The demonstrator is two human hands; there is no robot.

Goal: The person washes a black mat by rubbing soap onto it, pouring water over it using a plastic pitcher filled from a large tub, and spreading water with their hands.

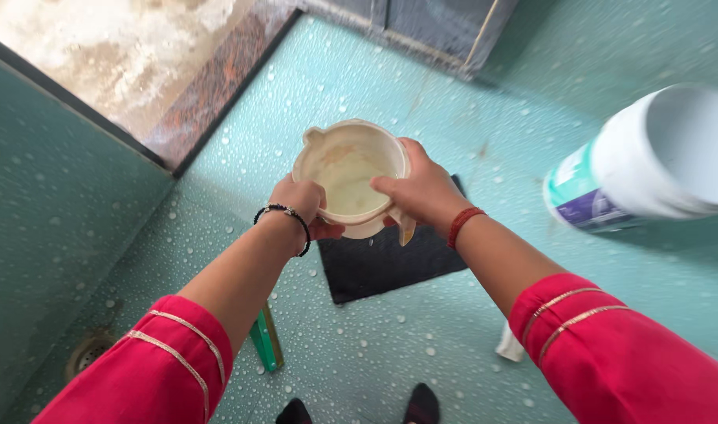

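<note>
- One cream bowl [349, 174], gripped at both rims.
- Left hand [300, 206] fingers curled under; right hand [422, 192] fingers closed over the edge.
- One black mat [375, 267] below the fingers; one white container [650, 157] right of them.

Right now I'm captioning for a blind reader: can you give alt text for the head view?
Two hands, left hand and right hand, hold a cream bowl over a wet teal floor. Below it lies a dark mat; a white tub stands at right.
</note>
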